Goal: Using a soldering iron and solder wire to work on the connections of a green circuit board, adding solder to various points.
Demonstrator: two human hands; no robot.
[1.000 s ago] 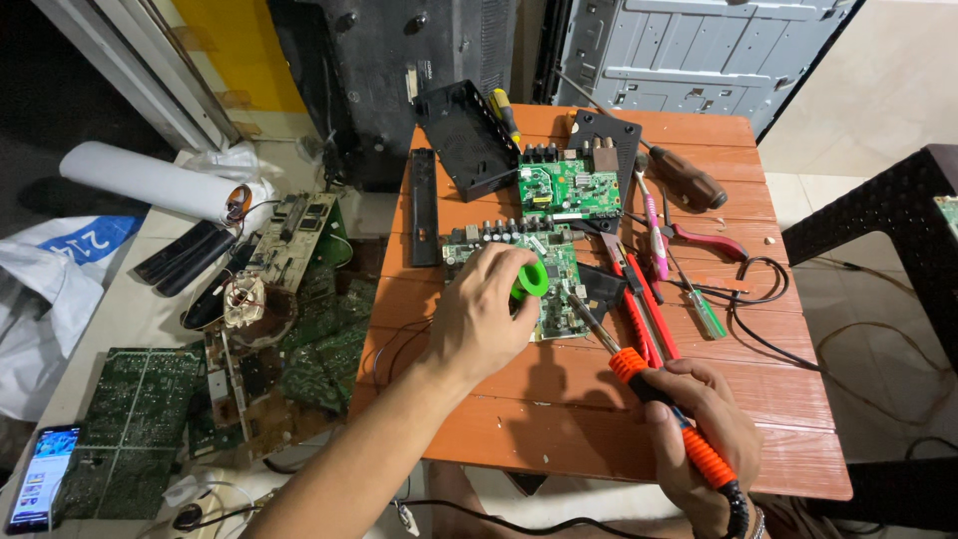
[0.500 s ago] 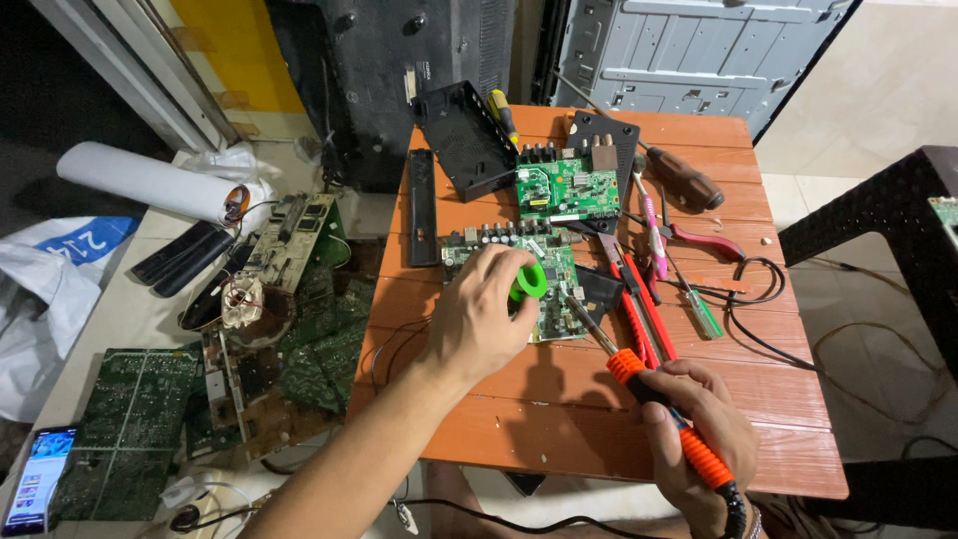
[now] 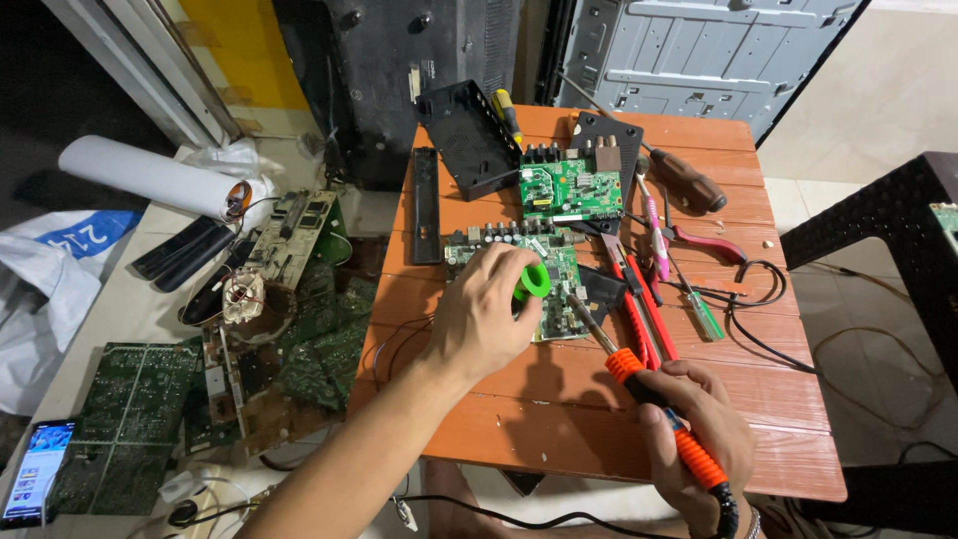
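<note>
Head view: my left hand (image 3: 479, 319) pinches a green solder spool (image 3: 533, 281) over the near circuit board (image 3: 544, 274) at the orange table's (image 3: 559, 399) centre. At five o'clock, my right hand (image 3: 694, 439) is clamped around an orange-handled soldering iron (image 3: 639, 374), its tip angled toward eleven o'clock at the board.

the soldering iron (image 3: 667, 417) has an orange and black handle, and the tape roll (image 3: 534, 281) is bright green. both circuit boards (image 3: 571, 188) are green, the table (image 3: 699, 439) orange-brown wood, the pliers (image 3: 699, 238) red-handled, the screwdriver (image 3: 656, 236) pink.
</note>
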